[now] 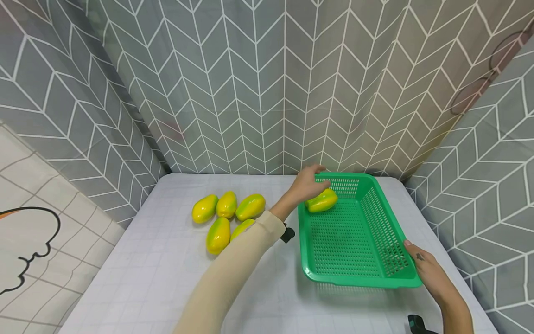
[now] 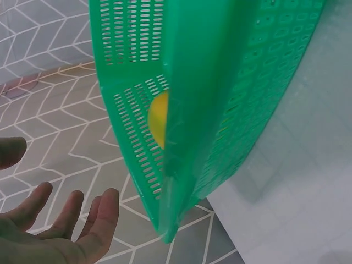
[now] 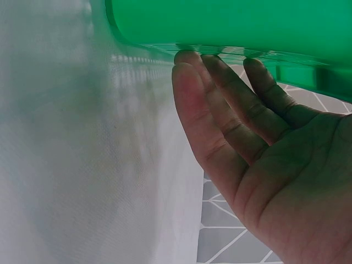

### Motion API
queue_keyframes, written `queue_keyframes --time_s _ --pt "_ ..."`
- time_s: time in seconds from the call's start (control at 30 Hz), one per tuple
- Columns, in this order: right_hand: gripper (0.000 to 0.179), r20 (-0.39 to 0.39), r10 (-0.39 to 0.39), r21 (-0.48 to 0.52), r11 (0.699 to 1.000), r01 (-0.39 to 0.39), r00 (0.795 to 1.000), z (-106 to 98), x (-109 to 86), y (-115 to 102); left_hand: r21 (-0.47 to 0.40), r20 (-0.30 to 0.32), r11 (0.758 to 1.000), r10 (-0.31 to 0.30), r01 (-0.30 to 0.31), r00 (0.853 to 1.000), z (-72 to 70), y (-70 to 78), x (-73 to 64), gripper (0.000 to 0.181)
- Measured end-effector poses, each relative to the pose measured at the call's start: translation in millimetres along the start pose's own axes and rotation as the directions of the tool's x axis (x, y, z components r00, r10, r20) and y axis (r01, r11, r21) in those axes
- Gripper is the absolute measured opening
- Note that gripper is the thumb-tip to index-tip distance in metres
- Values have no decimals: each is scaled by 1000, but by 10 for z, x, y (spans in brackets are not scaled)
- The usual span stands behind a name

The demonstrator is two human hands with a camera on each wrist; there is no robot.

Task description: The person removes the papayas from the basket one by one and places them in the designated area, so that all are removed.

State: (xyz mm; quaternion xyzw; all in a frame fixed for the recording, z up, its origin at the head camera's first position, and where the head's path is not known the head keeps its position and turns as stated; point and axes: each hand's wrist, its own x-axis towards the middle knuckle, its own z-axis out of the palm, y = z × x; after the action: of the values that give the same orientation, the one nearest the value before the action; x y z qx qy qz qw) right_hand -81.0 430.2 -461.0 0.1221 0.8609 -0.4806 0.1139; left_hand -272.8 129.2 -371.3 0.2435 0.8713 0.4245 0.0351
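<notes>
A green plastic basket with slotted walls stands at the right of the table. One yellow-green mango lies in its far left corner; the left wrist view shows only part of it behind the basket wall. My left hand is over that corner, close above the mango. Its fingers are spread and hold nothing in the left wrist view. On the right side, my right hand holds the basket, thumb at the rim and fingers under the outside.
Several more mangoes lie grouped on the white table, left of the basket. One is partly hidden by my left sleeve. Patterned grey curtains stand behind and at both sides of the table.
</notes>
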Motion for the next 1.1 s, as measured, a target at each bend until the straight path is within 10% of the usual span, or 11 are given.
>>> queue_keyframes --time_s 1.1 --pt "88 13 2 -3 1000 -2 1000 -37 -43 40 164 49 968 -203 192 978 286 34 129 53"
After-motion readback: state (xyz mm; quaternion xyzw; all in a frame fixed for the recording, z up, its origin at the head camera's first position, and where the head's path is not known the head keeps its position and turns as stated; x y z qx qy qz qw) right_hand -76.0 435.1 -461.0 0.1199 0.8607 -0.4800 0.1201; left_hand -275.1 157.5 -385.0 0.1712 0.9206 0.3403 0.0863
